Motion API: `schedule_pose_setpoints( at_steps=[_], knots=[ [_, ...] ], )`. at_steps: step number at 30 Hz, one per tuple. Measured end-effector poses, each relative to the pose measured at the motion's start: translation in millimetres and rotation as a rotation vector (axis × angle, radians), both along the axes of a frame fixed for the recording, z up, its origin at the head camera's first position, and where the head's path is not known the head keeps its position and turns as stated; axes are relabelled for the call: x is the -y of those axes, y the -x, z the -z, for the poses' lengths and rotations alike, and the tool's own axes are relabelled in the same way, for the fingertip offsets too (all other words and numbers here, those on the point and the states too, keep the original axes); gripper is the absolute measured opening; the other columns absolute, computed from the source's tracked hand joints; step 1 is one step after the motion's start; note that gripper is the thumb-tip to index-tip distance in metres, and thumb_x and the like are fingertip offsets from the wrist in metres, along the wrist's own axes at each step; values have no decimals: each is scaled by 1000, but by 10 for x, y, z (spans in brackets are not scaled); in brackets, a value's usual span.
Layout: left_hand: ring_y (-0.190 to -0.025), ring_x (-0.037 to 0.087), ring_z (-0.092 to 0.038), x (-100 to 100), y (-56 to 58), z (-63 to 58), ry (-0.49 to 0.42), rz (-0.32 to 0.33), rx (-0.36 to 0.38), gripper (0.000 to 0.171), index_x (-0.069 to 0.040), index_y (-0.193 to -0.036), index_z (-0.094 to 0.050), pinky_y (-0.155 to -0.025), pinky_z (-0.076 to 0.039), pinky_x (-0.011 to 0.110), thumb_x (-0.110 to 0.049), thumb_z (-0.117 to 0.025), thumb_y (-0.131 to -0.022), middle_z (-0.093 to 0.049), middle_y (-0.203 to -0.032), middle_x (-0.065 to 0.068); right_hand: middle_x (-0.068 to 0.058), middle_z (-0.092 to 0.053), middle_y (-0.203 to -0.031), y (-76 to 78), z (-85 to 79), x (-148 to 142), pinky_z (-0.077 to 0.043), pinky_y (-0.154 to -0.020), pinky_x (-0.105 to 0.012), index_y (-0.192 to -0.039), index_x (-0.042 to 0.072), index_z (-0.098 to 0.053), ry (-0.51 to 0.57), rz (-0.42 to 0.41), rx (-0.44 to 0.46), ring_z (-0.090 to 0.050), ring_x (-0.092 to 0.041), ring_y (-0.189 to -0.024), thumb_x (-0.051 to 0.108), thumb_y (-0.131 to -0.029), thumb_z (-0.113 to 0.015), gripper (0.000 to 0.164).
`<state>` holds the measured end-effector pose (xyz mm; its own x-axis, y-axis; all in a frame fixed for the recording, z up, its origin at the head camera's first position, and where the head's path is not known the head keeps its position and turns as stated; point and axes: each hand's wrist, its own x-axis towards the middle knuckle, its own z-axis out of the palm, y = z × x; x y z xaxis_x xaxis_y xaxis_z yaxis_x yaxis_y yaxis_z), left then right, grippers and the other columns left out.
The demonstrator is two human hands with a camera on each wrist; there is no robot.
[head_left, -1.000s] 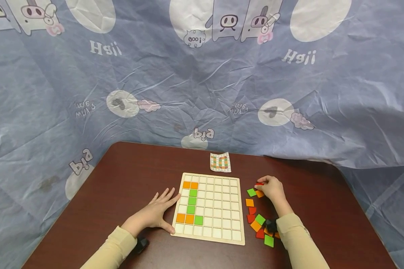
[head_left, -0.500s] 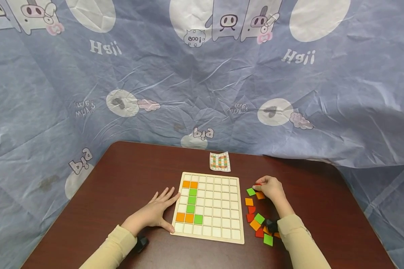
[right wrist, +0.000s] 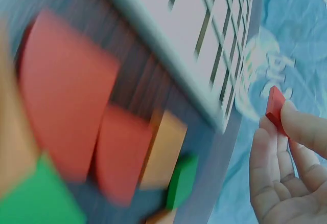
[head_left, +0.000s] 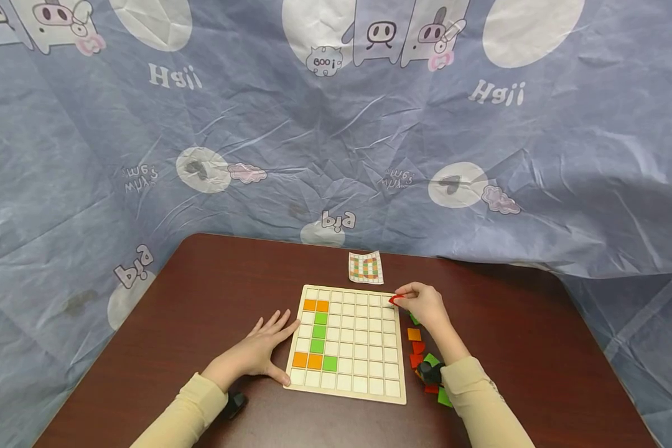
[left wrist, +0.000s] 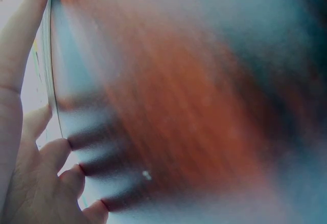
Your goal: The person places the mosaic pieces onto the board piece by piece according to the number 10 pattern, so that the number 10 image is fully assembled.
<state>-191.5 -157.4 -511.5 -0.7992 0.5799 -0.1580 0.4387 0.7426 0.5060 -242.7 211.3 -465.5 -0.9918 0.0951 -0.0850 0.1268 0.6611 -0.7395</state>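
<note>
My right hand (head_left: 425,306) pinches a red tile (head_left: 395,300) between thumb and fingers, over the far right corner of the pale grid board (head_left: 402,373). In the right wrist view the same red tile (right wrist: 275,107) stands tilted at the fingertips. The left hand (head_left: 257,350) lies with spread fingers at the board's left edge, thumb and index finger touching it. In the left wrist view the left hand (left wrist: 43,183) has its fingertips on the table beside the board. Orange tiles (head_left: 315,361) and green tiles (head_left: 318,331) sit in cells on the board's left side.
Loose red, orange and green tiles (head_left: 414,335) lie right of the board, partly hidden under the right wrist. A small paper card (head_left: 365,267) with a coloured grid pattern lies behind the board. A blue-grey printed cloth (head_left: 291,124) hangs behind the dark red table (head_left: 246,261).
My right hand has carried the red tile leftward from the loose tiles to the board's far right corner. The left hand stays at the board's edge.
</note>
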Motion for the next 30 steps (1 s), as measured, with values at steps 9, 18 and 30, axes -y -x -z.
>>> schedule_pose_setpoints(
  at_steps=[9,18,30],
  knots=[
    [-152,42,-7,-6,-5,-25,6,0,5,122,-13,-158,-25,-118,-10,66,-55,-86,-60,-12,-164,21,-4,-75,-89,15,33,501,-51,-65,-29,-98,10,-77,9,-57,-3,-66,-19,-76,17,-87,-76,14],
    [-152,43,-8,-13,-3,-26,0,-8,7,122,-12,-157,-26,-117,-10,67,-53,-87,-60,-12,-164,22,-3,-75,-81,22,103,787,-47,-60,-26,-89,10,-77,23,-112,-10,-62,-14,-66,13,-87,-75,4],
    [-152,43,-8,-6,-17,15,-5,-7,1,123,-13,-157,-26,-117,-10,67,-54,-87,-59,-12,-164,22,-3,-73,-81,64,202,885,-50,-62,-26,-87,8,-76,-47,-150,-27,-62,-12,-69,13,-85,-77,5]
  ],
)
